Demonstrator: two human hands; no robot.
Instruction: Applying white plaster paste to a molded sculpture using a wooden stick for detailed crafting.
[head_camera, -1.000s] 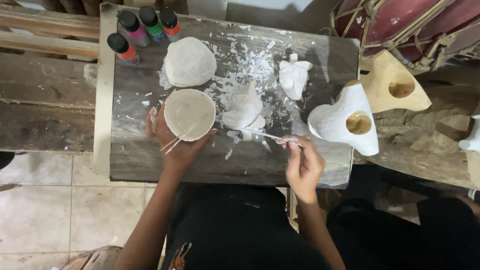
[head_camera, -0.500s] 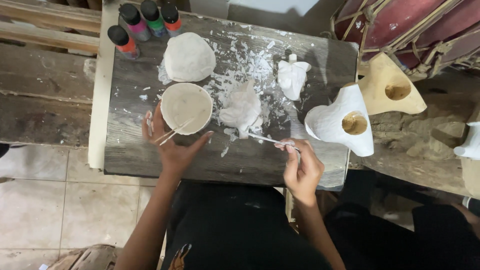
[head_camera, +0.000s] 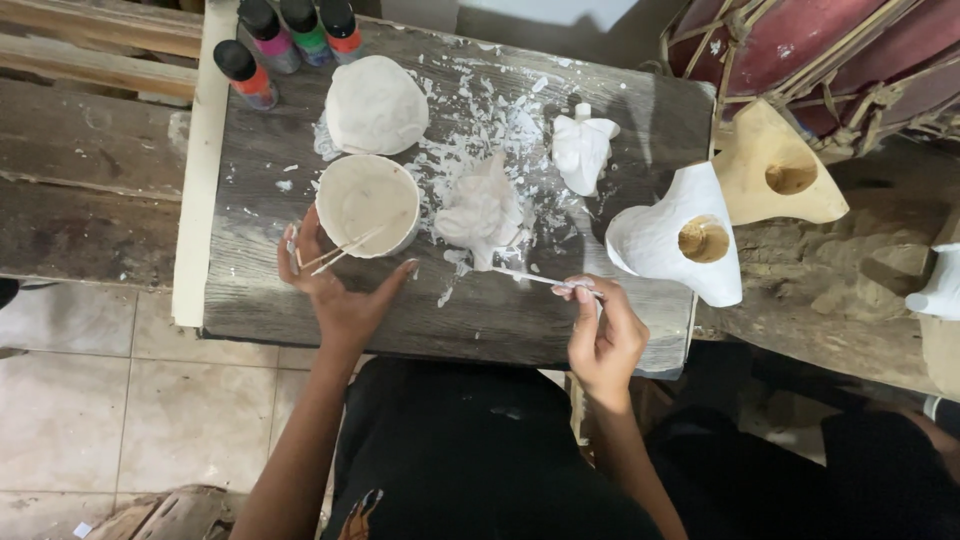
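Observation:
My left hand (head_camera: 338, 288) cups the near side of a round white bowl (head_camera: 368, 203) on a dark wooden board (head_camera: 480, 320); two thin sticks (head_camera: 340, 251) lean on the bowl's rim by my fingers. My right hand (head_camera: 604, 335) pinches a slim white-coated tool (head_camera: 530, 277) whose tip reaches the base of a small white plaster figure (head_camera: 482, 212) at the board's middle. White crumbs and smears lie all around that figure.
A white dome-shaped lump (head_camera: 375, 104) and several paint bottles (head_camera: 285, 35) sit at the board's far left. Another small white figure (head_camera: 583, 150) stands further right. A white hollow casting (head_camera: 672, 238) and a tan one (head_camera: 775, 170) rest at the right edge. Tiled floor (head_camera: 100, 400) lies below left.
My left hand has slid down around the bowl's near rim with the fingers spread wider. My right hand with the tool has barely moved.

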